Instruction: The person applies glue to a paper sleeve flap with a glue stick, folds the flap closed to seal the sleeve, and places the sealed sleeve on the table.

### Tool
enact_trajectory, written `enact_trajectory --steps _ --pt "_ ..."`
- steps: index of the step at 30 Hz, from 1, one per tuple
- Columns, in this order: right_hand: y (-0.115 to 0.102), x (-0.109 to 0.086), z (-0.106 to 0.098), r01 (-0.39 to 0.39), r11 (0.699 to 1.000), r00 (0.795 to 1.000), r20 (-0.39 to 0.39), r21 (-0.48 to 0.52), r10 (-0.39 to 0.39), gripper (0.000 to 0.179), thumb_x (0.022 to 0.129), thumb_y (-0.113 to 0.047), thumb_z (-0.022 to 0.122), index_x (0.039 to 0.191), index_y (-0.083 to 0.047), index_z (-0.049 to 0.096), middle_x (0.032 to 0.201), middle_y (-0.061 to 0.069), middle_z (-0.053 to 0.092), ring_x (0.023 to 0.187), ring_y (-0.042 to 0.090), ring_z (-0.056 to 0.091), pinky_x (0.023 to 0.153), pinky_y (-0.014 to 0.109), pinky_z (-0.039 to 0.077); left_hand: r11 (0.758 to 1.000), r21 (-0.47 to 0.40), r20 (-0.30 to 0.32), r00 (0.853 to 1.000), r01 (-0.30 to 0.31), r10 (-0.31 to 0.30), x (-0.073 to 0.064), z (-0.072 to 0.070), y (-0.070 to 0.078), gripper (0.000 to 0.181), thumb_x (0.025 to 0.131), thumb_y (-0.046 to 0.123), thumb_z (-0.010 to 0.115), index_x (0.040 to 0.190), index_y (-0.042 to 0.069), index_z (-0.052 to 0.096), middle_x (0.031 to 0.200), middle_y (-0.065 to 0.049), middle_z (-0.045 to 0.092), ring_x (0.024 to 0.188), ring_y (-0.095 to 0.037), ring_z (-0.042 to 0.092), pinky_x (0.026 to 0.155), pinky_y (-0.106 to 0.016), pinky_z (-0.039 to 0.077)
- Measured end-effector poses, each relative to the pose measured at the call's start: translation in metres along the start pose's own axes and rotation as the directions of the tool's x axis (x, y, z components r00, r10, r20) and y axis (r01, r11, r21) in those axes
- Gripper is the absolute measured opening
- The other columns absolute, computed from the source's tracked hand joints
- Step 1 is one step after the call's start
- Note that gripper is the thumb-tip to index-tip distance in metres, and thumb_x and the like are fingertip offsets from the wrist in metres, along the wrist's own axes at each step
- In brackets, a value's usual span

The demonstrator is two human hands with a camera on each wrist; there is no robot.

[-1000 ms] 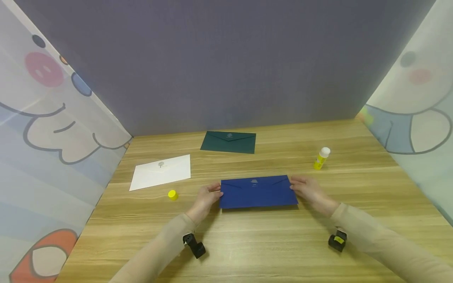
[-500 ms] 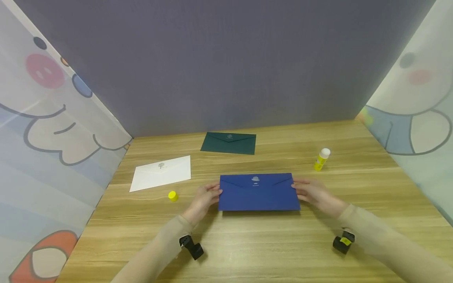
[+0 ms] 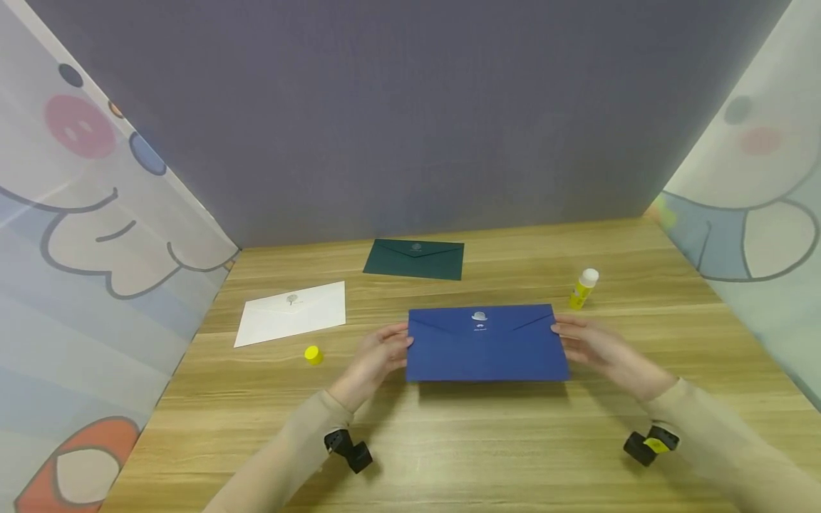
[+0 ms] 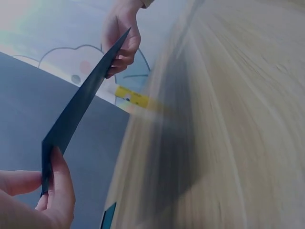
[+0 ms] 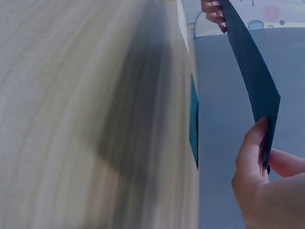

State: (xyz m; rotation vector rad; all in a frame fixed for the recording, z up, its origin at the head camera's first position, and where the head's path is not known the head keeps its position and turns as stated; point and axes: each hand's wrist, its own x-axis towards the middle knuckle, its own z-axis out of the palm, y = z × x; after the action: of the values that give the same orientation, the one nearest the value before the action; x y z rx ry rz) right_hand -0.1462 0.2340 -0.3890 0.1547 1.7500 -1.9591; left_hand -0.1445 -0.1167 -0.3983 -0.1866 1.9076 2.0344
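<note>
Head view: blue envelope [image 3: 487, 350], long axis crosswise; left hand [image 3: 370, 362], right hand [image 3: 606, 354] pinch ends.

Blue envelope [image 3: 487, 353] with silvery hat print [image 3: 479, 315], dark green envelope [image 3: 413, 263], white envelope [image 3: 293, 315], yellow-and-white glue stick [image 3: 582, 289], wood-grained table [image 3: 487, 449]

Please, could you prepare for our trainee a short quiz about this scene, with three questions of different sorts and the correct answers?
1. True or false: the left hand and the right hand together hold the blue envelope above the table.

2. Multiple choice: which thing is nearest to the grey panel at the back?
A) the blue envelope
B) the glue stick
C) the dark green envelope

3. Fill in two words: in the head view, the small yellow cylinder is nearest to the ____ ____.

Key: 1. True. 2. C. 3. white envelope.
</note>
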Motion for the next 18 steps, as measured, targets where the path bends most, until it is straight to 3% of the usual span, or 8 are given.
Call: enact_trajectory --steps 3,7,11,14,16,18 --pt "-0.004 -0.003 -0.003 0.025 0.998 1.000 -0.003 0.053 -0.025 0.026 0.089 -0.015 0.053 0.114 -0.010 0.047 0.091 -0.008 0.051 0.078 0.005 0.052 0.068 0.019 0.047 1.000 0.003 0.017 1.000 0.000 0.000 -0.001 0.003 0.002 0.043 0.086 0.012 0.056 0.125 -0.001 0.045 0.112 -0.013 0.053 0.089 -0.016 0.055 0.075 -0.030 0.047" --pt "-0.010 -0.003 -0.004 0.055 0.992 0.998 -0.011 0.115 -0.054 0.012 0.090 -0.011 0.050 0.102 -0.012 0.049 0.088 -0.006 0.051 0.076 0.006 0.052 0.067 0.018 0.047 0.999 -0.033 0.021 1.000 0.000 0.001 0.001 0.006 0.005 0.042 0.086 0.010 0.055 0.125 -0.001 0.045 0.103 -0.008 0.056 0.082 -0.014 0.056 0.071 -0.026 0.047" --pt "-0.015 0.001 -0.004 0.064 0.989 0.997 -0.040 0.133 -0.059 0.037 0.090 -0.013 0.050 0.124 -0.006 0.037 0.092 -0.008 0.051 0.080 0.004 0.052 0.070 0.018 0.046 0.997 -0.078 0.012 1.000 -0.021 0.022 0.008 0.010 0.009 0.040 0.086 0.007 0.054 0.124 -0.003 0.046 0.095 -0.005 0.056 0.077 -0.012 0.055 0.069 -0.025 0.046" --pt "-0.019 0.004 -0.002 0.064 0.990 0.997 -0.044 0.127 -0.059 0.063 0.091 -0.019 0.049 0.140 -0.002 0.013 0.105 -0.009 0.047 0.082 -0.001 0.048 0.072 0.014 0.043 0.994 -0.104 -0.002 0.999 -0.036 0.036 0.015 0.013 0.013 0.040 0.086 0.005 0.053 0.124 -0.005 0.045 0.103 -0.007 0.053 0.079 -0.012 0.053 0.070 -0.025 0.046" --pt "-0.022 0.007 -0.001 0.066 0.980 0.997 -0.053 0.188 -0.057 0.061 0.092 -0.019 0.048 0.140 -0.003 0.014 0.104 -0.009 0.046 0.078 -0.002 0.045 0.069 0.012 0.040 0.992 -0.122 -0.018 0.999 -0.034 0.032 0.022 0.015 0.016 0.039 0.087 0.005 0.052 0.124 -0.004 0.045 0.107 -0.009 0.052 0.080 -0.012 0.051 0.069 -0.025 0.046" --pt "-0.025 0.012 0.001 0.065 0.962 0.997 -0.064 0.266 -0.050 0.048 0.092 -0.018 0.048 0.134 -0.009 0.028 0.100 -0.008 0.046 0.074 -0.001 0.041 0.064 0.011 0.036 0.990 -0.136 -0.036 0.999 -0.030 0.025 0.028 0.016 0.019 0.038 0.087 0.004 0.051 0.124 -0.005 0.045 0.111 -0.009 0.050 0.081 -0.012 0.050 0.069 -0.024 0.046"
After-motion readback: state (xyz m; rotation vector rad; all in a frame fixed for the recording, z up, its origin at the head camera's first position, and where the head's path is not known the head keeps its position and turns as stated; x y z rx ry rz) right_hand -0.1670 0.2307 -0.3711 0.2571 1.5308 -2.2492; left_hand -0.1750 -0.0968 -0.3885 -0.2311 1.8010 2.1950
